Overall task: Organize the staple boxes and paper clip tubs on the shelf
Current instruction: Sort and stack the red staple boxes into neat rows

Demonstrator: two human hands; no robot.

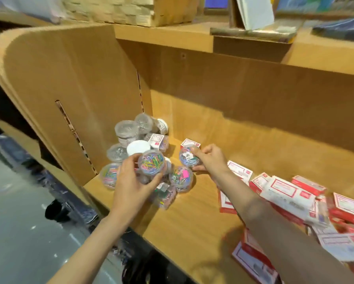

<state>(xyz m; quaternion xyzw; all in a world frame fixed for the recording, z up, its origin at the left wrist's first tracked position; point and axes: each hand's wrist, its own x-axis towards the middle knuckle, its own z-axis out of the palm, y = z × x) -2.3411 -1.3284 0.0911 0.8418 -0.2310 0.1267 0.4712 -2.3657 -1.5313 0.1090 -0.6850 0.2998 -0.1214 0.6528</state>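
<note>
Left hand: fingers and thumb curled round a clear tub of coloured clips, lifted slightly over the heap, round face turned toward the camera. Right hand: thumb and fingers pinching a second clip tub, also face-up to the camera, held clear of the heap at its 3 o'clock edge.

Heap of clip tubs crowded into the left corner of the shelf floor, against the side panel. Mixed lot: clear tubs of silver clips at 12 o'clock in the heap, coloured ones at 6 o'clock, several on their sides, a white lid showing mid-heap. One tub with a pink sticker between the two hands, just beside both.

Two staple boxes out of place: one wedged among the tubs, one directly behind the right hand's tub, at its 12 o'clock. Main pile of staple boxes, red and white, loosely tumbled at 4 o'clock from the right hand, long axes at differing angles.

Judgement: sorting at an early stage. Stray box behind the right hand nearer to that hand than to the left; free shelf floor between heap and pile lies at 6 o'clock of the right hand, the likely setting-down ground for both held tubs. Motion blur throughout; labels unreadable.
</note>
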